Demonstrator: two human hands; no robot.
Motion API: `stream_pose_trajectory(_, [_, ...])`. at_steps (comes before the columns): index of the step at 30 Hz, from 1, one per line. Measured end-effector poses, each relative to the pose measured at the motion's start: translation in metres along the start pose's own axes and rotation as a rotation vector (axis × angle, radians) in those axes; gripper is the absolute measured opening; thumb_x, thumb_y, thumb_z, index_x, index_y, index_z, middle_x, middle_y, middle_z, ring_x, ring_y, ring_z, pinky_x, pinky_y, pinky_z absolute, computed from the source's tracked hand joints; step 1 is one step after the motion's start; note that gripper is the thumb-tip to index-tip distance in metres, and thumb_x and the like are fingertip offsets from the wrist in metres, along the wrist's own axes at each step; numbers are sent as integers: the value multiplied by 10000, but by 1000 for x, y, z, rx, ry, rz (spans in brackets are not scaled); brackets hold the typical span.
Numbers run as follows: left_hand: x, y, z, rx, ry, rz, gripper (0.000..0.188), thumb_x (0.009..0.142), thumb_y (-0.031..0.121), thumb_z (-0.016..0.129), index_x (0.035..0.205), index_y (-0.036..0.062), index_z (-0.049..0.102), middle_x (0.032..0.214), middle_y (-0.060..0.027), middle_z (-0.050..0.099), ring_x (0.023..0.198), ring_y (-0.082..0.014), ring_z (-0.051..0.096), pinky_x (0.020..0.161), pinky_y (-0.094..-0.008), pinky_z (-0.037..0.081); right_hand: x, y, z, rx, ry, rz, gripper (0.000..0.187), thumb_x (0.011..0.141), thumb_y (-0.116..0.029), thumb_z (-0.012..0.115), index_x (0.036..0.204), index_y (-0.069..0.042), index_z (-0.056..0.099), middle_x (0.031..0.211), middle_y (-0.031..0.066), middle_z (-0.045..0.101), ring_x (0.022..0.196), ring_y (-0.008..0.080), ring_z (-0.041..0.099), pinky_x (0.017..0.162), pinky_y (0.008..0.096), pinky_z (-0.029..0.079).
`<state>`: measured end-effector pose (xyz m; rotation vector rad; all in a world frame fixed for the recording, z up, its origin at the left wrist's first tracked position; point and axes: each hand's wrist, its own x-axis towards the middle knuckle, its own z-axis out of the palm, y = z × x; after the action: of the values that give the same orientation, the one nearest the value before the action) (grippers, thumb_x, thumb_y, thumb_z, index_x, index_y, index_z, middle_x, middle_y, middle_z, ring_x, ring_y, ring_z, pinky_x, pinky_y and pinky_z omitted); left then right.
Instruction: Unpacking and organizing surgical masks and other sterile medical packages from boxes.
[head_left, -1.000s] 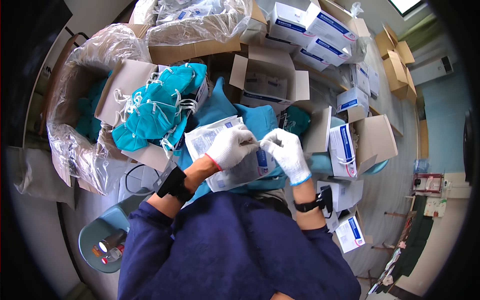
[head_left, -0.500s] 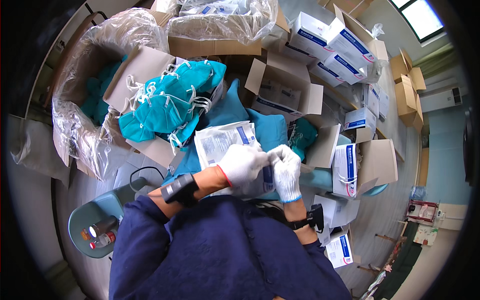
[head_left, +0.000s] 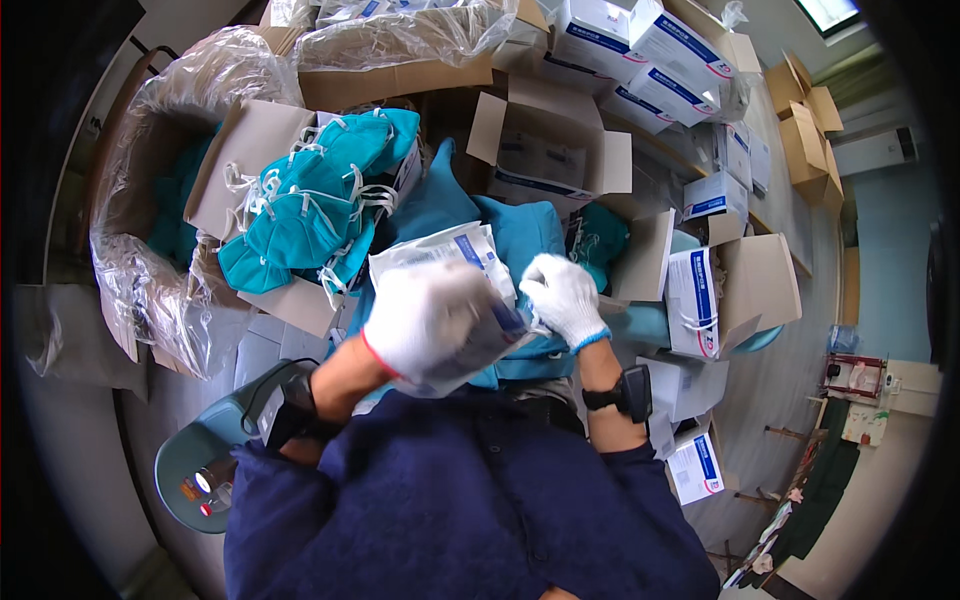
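a dark blue shirt (head_left: 470, 500) is closest, at 6 o'clock from the packet (head_left: 450, 365). the packet is clear with a blue stripe, and it is just past the shirt. two hands in white gloves are at it. the left hand (head_left: 425, 315) has a red cuff and is blurry over the packet, so i cannot tell if it is gripping. the right hand (head_left: 565, 298) has a blue cuff; its curled fingers pinch clear plastic at the packet's side, at 2 o'clock. each wrist has a black band (head_left: 632, 393).

at 8 o'clock a bottle (head_left: 218, 500) with a red cap lies on a blue-green seat (head_left: 190, 450). at 4 o'clock is a small box (head_left: 690, 472). just past the hands, at 12 o'clock, white packs (head_left: 425, 250) lie on blue cloth (head_left: 528, 232).

at 11 o'clock, blue-green masks (head_left: 305, 222) with white straps are heaped on an open box. between 2 and 3 o'clock is a wide-open box (head_left: 757, 285). at 1 o'clock another open box (head_left: 617, 165) has packs inside.

farther off, a plastic-lined box (head_left: 125, 290) is at 10 o'clock, stacked white boxes (head_left: 665, 60) at 1, and brown boxes (head_left: 800, 140) at 2.
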<state>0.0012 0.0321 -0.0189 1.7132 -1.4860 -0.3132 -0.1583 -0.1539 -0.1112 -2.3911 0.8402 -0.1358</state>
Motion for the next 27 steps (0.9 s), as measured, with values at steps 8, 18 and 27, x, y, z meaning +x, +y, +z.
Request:
stream_pose_trajectory(8, [3,-47,29,139,-59,-223,104,875,177,664,879,74,678,873,-142,645,815,-361,655,716,-427,521,68,-40,26,2,230,-395,251,832,-232,673,1053,-127,728,1062,92,700,1031,292,642,910,382,521])
stream_pose_trajectory(18, [31,-58,-8,268,-172,-173,191,872,257,700,921,75,673,943,-136,625,813,-370,654,695,-433,530,38,-67,-5,273,236,-493,118,794,-137,765,831,-90,663,798,100,641,759,331,637,672,415,510])
stream_pose_trajectory(27, [42,-49,5,123,-297,-9,164,888,231,663,877,68,661,891,-130,644,812,-365,651,695,-434,522,6,-62,-19,551,92,-141,74,869,-67,726,857,-22,668,770,115,694,648,169,652,625,310,513])
